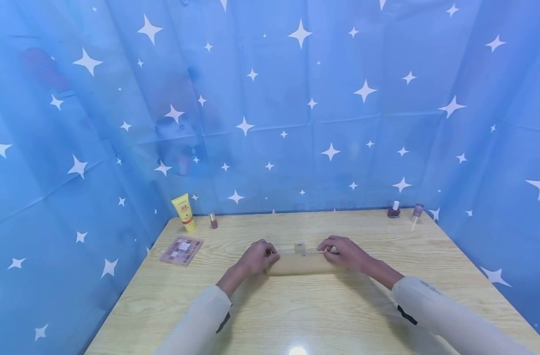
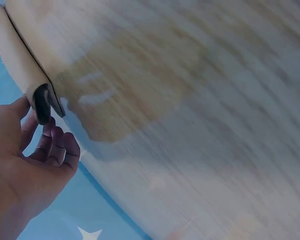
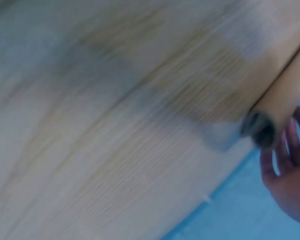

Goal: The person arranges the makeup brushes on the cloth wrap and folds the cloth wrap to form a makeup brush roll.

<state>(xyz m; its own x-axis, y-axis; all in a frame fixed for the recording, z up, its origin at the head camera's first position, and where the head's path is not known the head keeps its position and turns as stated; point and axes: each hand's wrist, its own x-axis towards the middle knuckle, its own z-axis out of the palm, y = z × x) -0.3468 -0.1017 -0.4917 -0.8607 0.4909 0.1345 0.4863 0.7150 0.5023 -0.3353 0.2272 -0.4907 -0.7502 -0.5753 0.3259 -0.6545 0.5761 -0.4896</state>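
A tan, leather-like case (image 1: 302, 265), rolled or folded over, lies on the table between both hands. A small tab (image 1: 300, 248) with a metal stud stands up behind its middle. My left hand (image 1: 256, 257) pinches the case's left end; in the left wrist view that end of the case (image 2: 21, 60) shows a dark lining inside its curl. At the opposite end, thumb and fingers of my right hand (image 1: 346, 252) hold the upper edge. The right wrist view shows the case (image 3: 285, 95) curled into an open tube, slightly blurred.
Back left on the wooden table (image 1: 292, 310) are a yellow tube (image 1: 184, 212), a small bottle (image 1: 213, 221) and a makeup palette (image 1: 182, 251). Back right stand a dark nail polish bottle (image 1: 393, 212) and a small mauve bottle (image 1: 417, 211). A blue starry curtain (image 1: 270, 98) encloses the table.
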